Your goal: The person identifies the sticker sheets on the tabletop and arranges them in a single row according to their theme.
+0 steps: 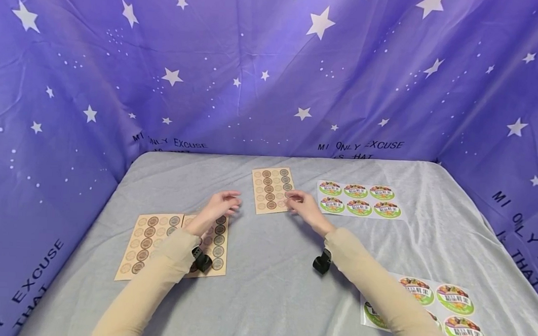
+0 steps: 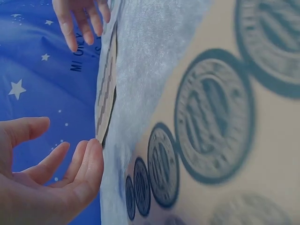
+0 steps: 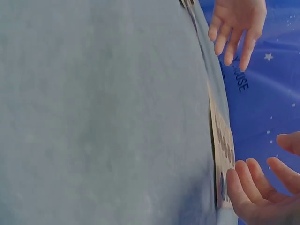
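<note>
A small tan sheet of round stickers, with brown and pale discs in columns, lies at the back middle of the table. My right hand is at its right edge, fingertips over or touching the edge; which one I cannot tell. In the right wrist view that hand's fingers are loosely bent, the thumb apart from them. My left hand hovers left of the small sheet with nothing in it, its fingers relaxed. Beneath the left forearm lie two larger tan sticker sheets, side by side and partly hidden.
A white sheet of green fruit-label stickers lies at the back right. Another such sheet is at the front right, partly covered by the right forearm. Grey cloth covers the table, and a purple star-patterned curtain surrounds it.
</note>
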Tool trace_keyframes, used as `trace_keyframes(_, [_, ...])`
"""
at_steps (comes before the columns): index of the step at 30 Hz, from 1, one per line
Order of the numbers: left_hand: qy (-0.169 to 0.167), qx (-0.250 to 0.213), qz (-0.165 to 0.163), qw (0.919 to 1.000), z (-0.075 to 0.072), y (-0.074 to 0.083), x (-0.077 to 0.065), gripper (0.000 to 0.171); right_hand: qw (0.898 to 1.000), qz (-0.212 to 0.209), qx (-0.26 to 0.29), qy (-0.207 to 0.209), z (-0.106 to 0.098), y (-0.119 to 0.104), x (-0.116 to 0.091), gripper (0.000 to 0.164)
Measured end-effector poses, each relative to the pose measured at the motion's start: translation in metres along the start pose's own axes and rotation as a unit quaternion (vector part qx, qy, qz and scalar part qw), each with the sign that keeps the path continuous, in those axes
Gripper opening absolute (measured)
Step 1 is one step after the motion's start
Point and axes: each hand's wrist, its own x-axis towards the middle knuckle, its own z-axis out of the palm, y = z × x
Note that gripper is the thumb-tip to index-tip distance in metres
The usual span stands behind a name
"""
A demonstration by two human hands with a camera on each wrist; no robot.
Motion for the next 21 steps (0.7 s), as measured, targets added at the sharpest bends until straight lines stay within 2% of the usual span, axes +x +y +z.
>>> trace_keyframes(5, [0.015,-0.017,-0.015,0.9996,0.012,0.004,0.011,0.034,1.0,0.007,-0.021,0.017,-0.006,-0.002,0.007,0.038])
trace_keyframes(6, [0.02,-0.015,-0.04,0.9989,0.014,0.008,0.012,0.037,0.999,0.01,-0.028,0.022,-0.007,-0.002,0.008,0.038])
trace_keyframes(9, [0.023,-0.029,-0.038,0.9986,0.019,0.009,0.018,0.038,0.999,0.012,-0.037,0.037,-0.011,0.004,0.015,0.039])
trace_keyframes(12, [0.042,-0.028,-0.038,0.998,0.025,0.008,0.025,0.037,0.998,0.005,-0.027,0.048,-0.015,0.007,0.021,0.04])
trace_keyframes(13, [0.046,-0.026,-0.029,0.9982,0.025,0.007,0.026,0.036,0.999,0.002,-0.023,0.049,-0.015,0.008,0.023,0.04])
trace_keyframes(14, [0.051,-0.033,-0.01,0.9981,0.026,-0.003,0.035,0.034,0.999,0.0,-0.02,0.051,-0.016,0.008,0.024,0.04])
trace_keyframes(16, [0.052,-0.034,0.004,0.9981,0.026,-0.021,0.053,0.034,0.998,0.0,-0.021,0.054,-0.018,0.009,0.028,0.04])
trace_keyframes(19, [0.057,-0.054,0.051,0.9956,0.026,-0.064,0.093,0.032,0.998,0.006,-0.026,0.057,-0.02,0.011,0.032,0.04])
trace_keyframes(20, [0.059,-0.053,0.05,0.9956,0.027,-0.075,0.106,0.034,0.998,0.008,-0.027,0.06,-0.02,0.012,0.033,0.04])
trace_keyframes(21, [0.066,-0.04,0.033,0.9965,0.029,-0.076,0.111,0.035,0.998,0.011,-0.028,0.06,-0.021,0.012,0.034,0.04])
